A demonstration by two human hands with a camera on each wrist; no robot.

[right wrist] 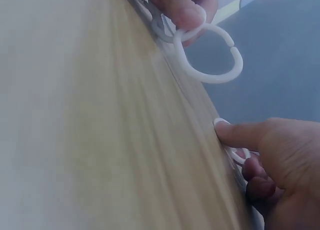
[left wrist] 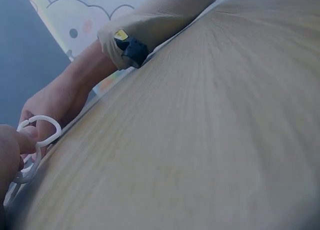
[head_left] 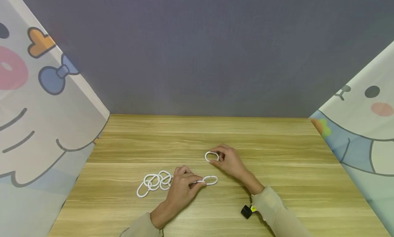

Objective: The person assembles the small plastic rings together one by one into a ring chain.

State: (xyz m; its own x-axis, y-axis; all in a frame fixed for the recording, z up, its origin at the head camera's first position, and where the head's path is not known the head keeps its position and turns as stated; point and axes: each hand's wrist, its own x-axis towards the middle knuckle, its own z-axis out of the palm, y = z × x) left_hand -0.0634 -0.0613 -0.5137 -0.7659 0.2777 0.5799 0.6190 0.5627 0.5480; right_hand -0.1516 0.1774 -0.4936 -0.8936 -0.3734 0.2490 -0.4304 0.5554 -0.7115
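Note:
My left hand (head_left: 182, 186) pinches a white plastic chain link between thumb and index finger. Hooked through that link, an end link (head_left: 217, 180) sticks out to the right; its small gap shows in the right wrist view (right wrist: 215, 79). On the other side of the hand, several joined white links (head_left: 142, 196) lie on the table, partly hidden by the fingers. Up and to the right, my right hand (head_left: 230, 160) holds a separate white link (head_left: 205, 157) by its right side, between thumb and fingers. The two hands are a short way apart.
The wood-grain table (head_left: 138, 134) runs back to a grey wall panel (head_left: 200, 59). Cartoon-printed panels (head_left: 67, 120) stand at left and right. A small black device (head_left: 246, 211) with a yellow tag hangs at the right sleeve (head_left: 271, 204).

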